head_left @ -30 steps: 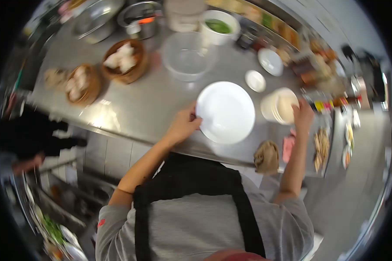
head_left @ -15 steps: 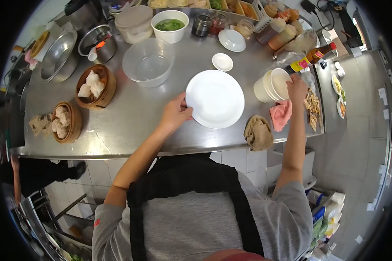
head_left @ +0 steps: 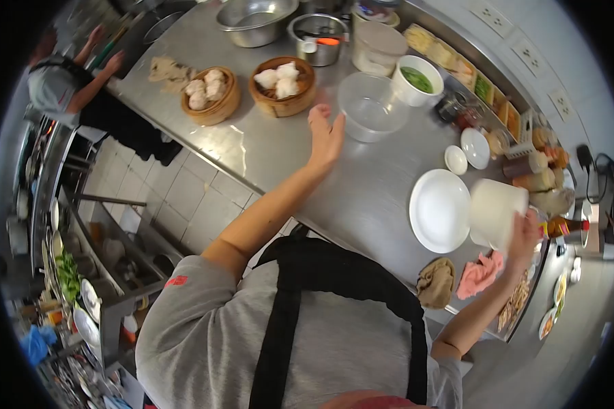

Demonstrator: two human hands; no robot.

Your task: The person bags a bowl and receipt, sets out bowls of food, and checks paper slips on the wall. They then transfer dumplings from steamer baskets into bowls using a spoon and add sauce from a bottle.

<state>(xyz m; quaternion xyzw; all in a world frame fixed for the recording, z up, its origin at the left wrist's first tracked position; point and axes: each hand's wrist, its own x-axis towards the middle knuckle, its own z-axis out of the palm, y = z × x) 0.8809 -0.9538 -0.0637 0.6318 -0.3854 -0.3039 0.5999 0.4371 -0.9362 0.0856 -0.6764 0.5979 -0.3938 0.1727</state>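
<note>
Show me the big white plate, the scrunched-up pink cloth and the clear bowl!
Big white plate (head_left: 440,211): head view, on the middle of its inside.
Pink cloth (head_left: 479,276): head view, on its crumpled middle.
Clear bowl (head_left: 371,109): head view, on its see-through inside.

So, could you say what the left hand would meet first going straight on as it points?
Probably the bamboo steamer nearest the left hand, at its right edge; height is unclear, so it might pass over.
</note>
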